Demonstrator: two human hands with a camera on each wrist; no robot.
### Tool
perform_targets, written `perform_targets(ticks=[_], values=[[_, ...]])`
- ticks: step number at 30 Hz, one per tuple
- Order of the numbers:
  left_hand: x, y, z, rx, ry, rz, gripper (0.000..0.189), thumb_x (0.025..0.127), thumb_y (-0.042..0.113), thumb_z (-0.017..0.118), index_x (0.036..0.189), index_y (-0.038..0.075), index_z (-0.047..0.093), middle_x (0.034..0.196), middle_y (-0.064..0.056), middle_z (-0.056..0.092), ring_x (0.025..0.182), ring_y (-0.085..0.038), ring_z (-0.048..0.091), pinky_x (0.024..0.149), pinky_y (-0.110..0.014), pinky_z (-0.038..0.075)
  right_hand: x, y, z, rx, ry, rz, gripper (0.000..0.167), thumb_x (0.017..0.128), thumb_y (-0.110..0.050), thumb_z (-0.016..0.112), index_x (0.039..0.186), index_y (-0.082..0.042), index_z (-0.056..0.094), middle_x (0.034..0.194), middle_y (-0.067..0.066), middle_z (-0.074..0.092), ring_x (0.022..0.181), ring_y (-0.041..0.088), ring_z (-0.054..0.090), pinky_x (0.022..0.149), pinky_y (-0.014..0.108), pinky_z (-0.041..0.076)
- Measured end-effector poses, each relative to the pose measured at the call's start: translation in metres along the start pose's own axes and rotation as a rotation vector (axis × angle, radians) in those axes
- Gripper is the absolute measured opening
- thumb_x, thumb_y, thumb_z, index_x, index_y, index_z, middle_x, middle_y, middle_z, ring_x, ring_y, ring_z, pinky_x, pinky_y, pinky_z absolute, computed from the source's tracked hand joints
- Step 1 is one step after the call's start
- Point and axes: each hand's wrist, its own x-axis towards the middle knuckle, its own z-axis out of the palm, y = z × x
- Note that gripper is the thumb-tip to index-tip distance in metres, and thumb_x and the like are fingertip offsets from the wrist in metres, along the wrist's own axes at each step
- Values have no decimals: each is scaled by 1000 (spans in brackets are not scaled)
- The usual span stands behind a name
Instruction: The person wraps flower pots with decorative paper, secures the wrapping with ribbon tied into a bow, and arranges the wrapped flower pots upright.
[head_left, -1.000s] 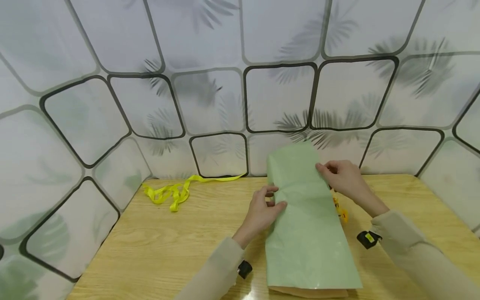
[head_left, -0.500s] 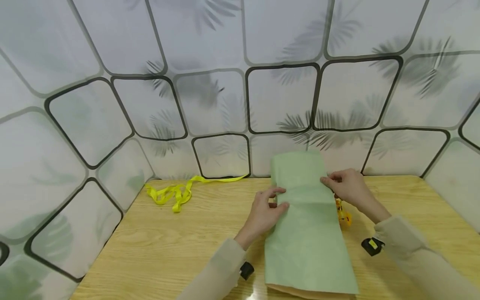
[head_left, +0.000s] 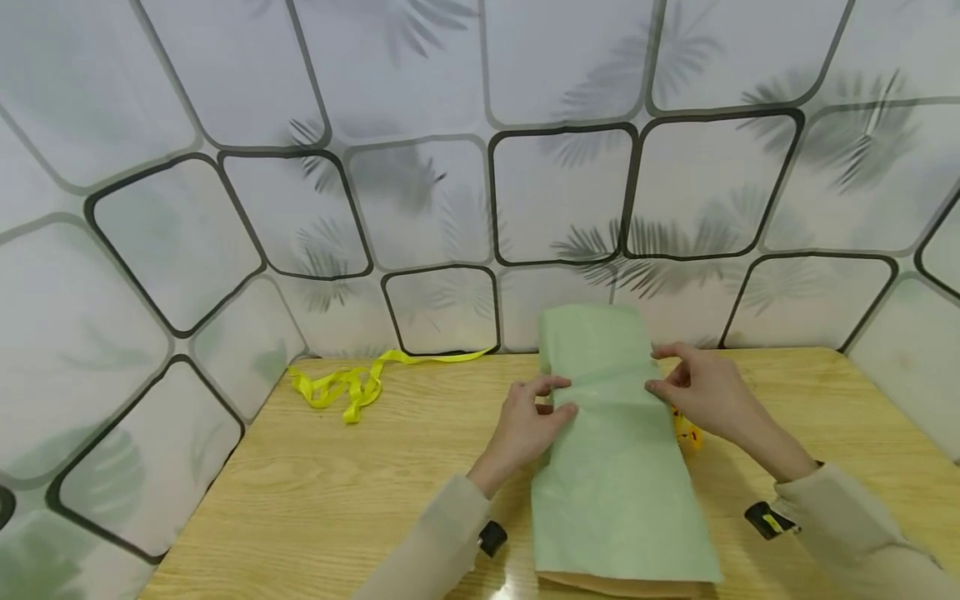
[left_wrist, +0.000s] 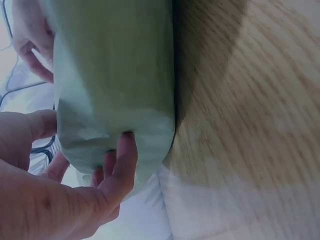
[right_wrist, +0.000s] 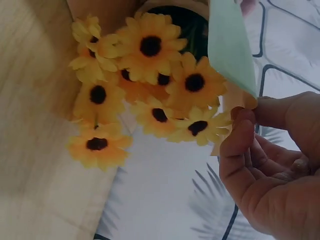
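Note:
A long sheet of wrapping paper (head_left: 622,483), pale green outside and tan inside, is folded over a bunch of yellow flowers on the wooden table. My left hand (head_left: 521,429) grips its left side, thumb on top and fingers along the flank of the paper (left_wrist: 115,85) in the left wrist view. At the right edge, my right hand (head_left: 708,392) pinches the paper's border between thumb and finger. The yellow flowers (right_wrist: 150,47), dark-centred, poke out of the open side in the right wrist view; their stems are hidden inside.
A loose yellow ribbon (head_left: 352,385) lies tangled at the table's back left, one end trailing right along the wall. The patterned wall covering (head_left: 420,208) borders the wooden table (head_left: 360,500) behind and on both sides.
The far end of the paper has come down a little. My right hand has shifted slightly down and right along the edge, its wrist turning outward. The left hand keeps its hold.

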Motion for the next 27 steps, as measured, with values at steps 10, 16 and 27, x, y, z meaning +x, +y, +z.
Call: perform_targets(ticks=[10, 16, 27], values=[[-1, 6, 1, 183, 41, 55, 32, 95, 30, 73, 124, 19, 72, 133, -10, 49, 114, -25, 56, 90, -37, 51, -15, -6, 7, -84, 196, -136, 31, 85, -10, 82, 113, 0, 71, 86, 9, 68, 67, 12, 60, 56, 25, 46], [3, 6, -2, 333, 55, 128, 34, 96, 30, 71, 125, 15, 72, 142, -5, 59, 137, -28, 52, 113, -47, 44, -22, -28, 17, -83, 335, -465, 29, 69, 7, 88, 91, -7, 76, 81, 1, 69, 62, 9, 61, 53, 21, 48], [5, 7, -5, 459, 25, 163, 34, 101, 35, 63, 129, 19, 72, 141, -2, 63, 134, -26, 57, 106, -49, 51, -39, -41, 43, -158, 38, -497, 29, 80, -8, 85, 107, -7, 77, 105, 5, 76, 94, 22, 73, 79, 38, 60]])
